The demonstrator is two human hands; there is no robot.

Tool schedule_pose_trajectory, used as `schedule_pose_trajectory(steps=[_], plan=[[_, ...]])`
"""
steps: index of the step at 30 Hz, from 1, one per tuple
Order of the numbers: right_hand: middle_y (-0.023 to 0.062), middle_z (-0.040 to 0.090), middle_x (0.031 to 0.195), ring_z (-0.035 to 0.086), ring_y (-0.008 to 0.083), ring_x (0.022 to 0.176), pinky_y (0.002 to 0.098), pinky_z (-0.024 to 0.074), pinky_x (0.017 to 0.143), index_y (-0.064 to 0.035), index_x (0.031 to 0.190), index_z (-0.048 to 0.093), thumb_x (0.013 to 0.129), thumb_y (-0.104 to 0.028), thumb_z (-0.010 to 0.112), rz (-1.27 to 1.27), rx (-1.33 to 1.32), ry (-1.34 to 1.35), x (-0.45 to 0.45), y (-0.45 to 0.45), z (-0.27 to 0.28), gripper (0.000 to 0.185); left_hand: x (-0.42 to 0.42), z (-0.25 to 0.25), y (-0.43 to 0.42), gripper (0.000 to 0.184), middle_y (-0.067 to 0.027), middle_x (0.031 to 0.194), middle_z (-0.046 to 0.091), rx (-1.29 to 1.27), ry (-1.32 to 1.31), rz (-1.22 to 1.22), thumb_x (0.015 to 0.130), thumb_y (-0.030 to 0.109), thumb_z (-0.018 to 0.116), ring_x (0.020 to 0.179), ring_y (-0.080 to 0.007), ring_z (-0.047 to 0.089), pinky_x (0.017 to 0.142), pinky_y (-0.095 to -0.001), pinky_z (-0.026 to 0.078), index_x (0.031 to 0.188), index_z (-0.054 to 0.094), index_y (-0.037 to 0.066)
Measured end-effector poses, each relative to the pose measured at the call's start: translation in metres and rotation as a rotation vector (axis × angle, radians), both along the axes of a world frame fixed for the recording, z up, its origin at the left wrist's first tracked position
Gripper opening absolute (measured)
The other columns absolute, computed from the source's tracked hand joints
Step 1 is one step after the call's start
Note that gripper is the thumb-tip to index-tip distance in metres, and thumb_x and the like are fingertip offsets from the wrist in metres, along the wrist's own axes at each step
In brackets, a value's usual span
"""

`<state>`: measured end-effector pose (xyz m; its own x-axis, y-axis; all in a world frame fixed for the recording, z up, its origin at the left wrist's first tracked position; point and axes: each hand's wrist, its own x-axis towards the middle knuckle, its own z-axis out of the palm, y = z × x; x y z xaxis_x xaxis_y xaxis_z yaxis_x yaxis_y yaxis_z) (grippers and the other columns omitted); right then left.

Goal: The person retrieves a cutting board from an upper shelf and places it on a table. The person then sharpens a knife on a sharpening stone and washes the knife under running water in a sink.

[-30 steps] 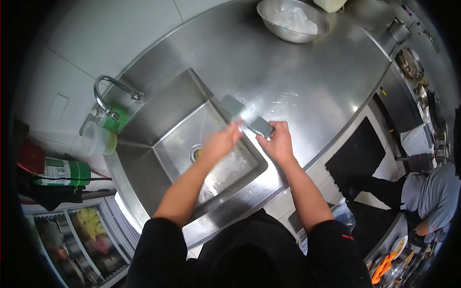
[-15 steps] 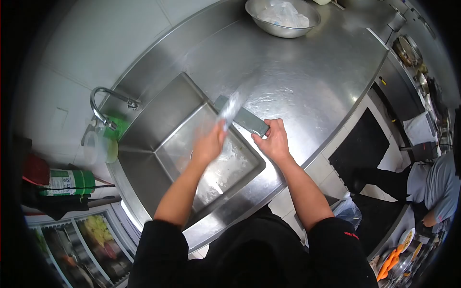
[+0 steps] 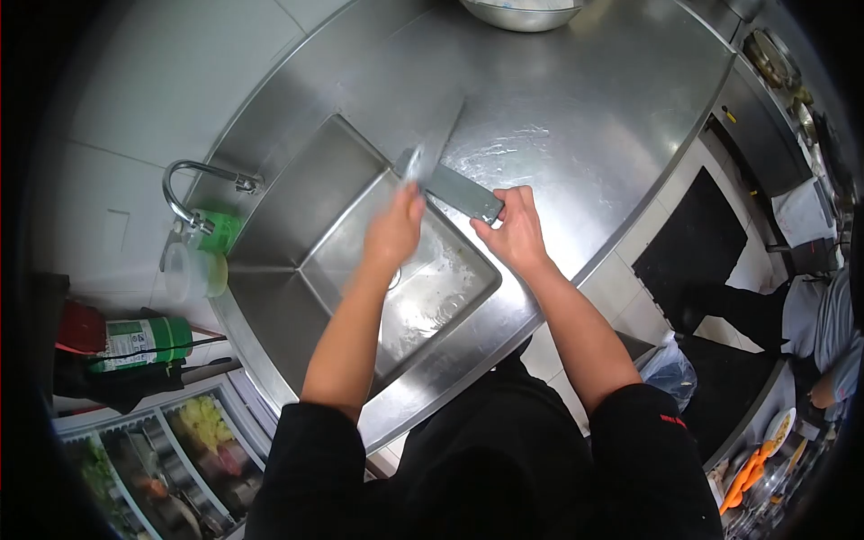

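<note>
A grey-green whetstone (image 3: pixel 462 193) lies slantwise at the sink's edge, partly on the wet steel counter. My right hand (image 3: pixel 515 227) grips its near right end between thumb and fingers. Closed around the handle of a knife is my left hand (image 3: pixel 394 229), above the sink basin. The knife (image 3: pixel 443 139) is smeared by motion; its blade crosses the far left part of the stone and points away from me. Whether the edge touches the stone, I cannot tell.
The steel sink (image 3: pixel 342 297) has a curved faucet (image 3: pixel 191 193) at left, with plastic containers (image 3: pixel 193 270) beside it. A metal bowl (image 3: pixel 526 16) stands at the back. Food trays (image 3: pixel 171 459) sit lower left. Another person (image 3: pixel 810 315) is at right.
The knife in my left hand has moved along the whetstone and its blade now shows more clearly. My right hand still holds the stone's end. The whole view has shifted slightly.
</note>
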<state>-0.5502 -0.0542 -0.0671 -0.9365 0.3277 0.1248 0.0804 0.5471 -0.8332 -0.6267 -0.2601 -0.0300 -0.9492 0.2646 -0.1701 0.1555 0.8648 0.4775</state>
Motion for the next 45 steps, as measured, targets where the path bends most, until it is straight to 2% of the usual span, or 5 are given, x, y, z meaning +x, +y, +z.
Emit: schedule_pose_trajectory(steps=[4,32,37,40,45], plan=[[0.0181,0.051,0.114,0.062,0.0373,0.098,0.0429,0.0549,0.084,0.0017,0.118,0.057,0.072,-0.015,0.086,0.027,-0.077,-0.008,-0.002,0.002,-0.011,0.057,0.132,0.012,-0.06,0.049,-0.0232,0.108,0.071,-0.089,-0.189,-0.06,0.104,0.043,0.047,0.097,-0.0488,0.066,0.086,-0.0572,0.052,0.15,0.042,0.028],[0.0183,0.048,0.12,0.059,0.0378,0.111,0.0428,0.0534,0.095,-0.001,0.119,0.055,0.079,-0.019,0.082,0.014,0.008,-0.016,0.001,0.001,-0.006,0.052,0.135,0.022,-0.061,0.048,-0.023,0.122,0.067,-0.042,-0.14,-0.012,0.104,0.039,0.049,0.112,-0.0496,0.061,0.098,-0.051,0.048,0.146,0.044,0.016],[0.0176,0.049,0.118,0.061,0.0359,0.105,0.0416,0.0539,0.091,0.0005,0.124,0.054,0.078,-0.017,0.081,-0.019,0.043,0.04,0.001,0.0,-0.01,0.056,0.162,0.14,-0.089,0.05,-0.0124,0.084,0.066,0.053,-0.679,0.194,0.102,0.029,0.057,0.082,-0.0228,0.069,0.066,-0.0366,0.056,0.147,0.044,0.011],[0.0167,0.05,0.117,0.064,0.0321,0.098,0.0395,0.0551,0.087,0.0007,0.127,0.054,0.077,-0.015,0.079,-0.009,0.037,0.072,0.001,0.004,-0.014,0.058,0.155,0.144,-0.106,0.053,-0.0043,0.077,0.058,0.615,-0.565,0.103,0.101,0.023,0.06,0.072,-0.0106,0.06,0.056,-0.0264,0.048,0.149,0.042,0.009],[0.0151,0.051,0.113,0.064,0.0265,0.09,0.0369,0.056,0.082,-0.0007,0.121,0.055,0.076,-0.013,0.076,0.053,-0.12,0.081,0.001,0.011,-0.01,0.051,0.118,0.078,-0.106,0.052,-0.0039,0.091,0.063,0.375,-0.371,0.244,0.102,0.016,0.049,0.073,-0.0104,0.059,0.061,-0.0272,0.053,0.153,0.041,0.007]])
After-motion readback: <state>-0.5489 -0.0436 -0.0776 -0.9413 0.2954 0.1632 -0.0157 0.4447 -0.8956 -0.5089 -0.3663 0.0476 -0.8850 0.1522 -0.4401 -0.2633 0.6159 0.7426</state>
